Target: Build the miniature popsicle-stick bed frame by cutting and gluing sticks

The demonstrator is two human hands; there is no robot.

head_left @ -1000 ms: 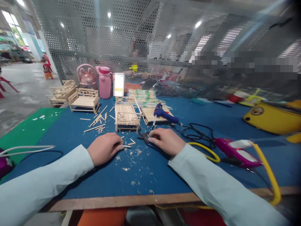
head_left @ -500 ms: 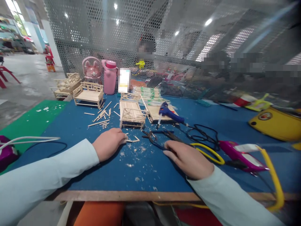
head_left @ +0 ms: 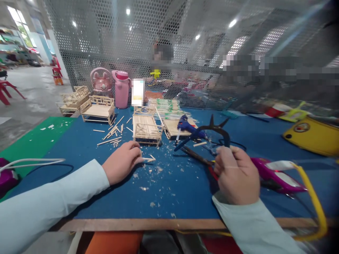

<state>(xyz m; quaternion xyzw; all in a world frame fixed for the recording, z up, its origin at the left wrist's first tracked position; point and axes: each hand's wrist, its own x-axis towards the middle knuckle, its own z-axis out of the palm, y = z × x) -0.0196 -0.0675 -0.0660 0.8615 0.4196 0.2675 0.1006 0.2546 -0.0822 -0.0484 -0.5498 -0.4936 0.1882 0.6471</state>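
Observation:
My left hand [head_left: 123, 161] rests on the blue table, its fingers closed on small wooden sticks [head_left: 149, 158]. Raised over the table at the right, my right hand [head_left: 237, 174] grips dark-handled pliers [head_left: 214, 127], whose jaws point up and whose other handle stretches left. Behind my left hand lie loose thin sticks [head_left: 113, 130]. A small wooden bench [head_left: 147, 127] stands in the middle, with a flat slatted piece [head_left: 172, 128] beside it. The blue glue gun [head_left: 186, 125] rests on that piece. A second tool with dark jaws [head_left: 197, 155] lies left of my right hand.
More small wooden benches [head_left: 97, 107], a pink bottle [head_left: 122, 90] and a lit phone [head_left: 137, 92] stand at the back left. A purple power strip [head_left: 280, 176] with a yellow cable and a yellow pouch [head_left: 315, 135] lie right. Metal mesh [head_left: 106, 42] rises behind.
My right hand has lifted the pliers off the table, moved right and turned them jaws upward. My left hand has stayed nearly in place, while the sticks at its fingertips have shifted slightly.

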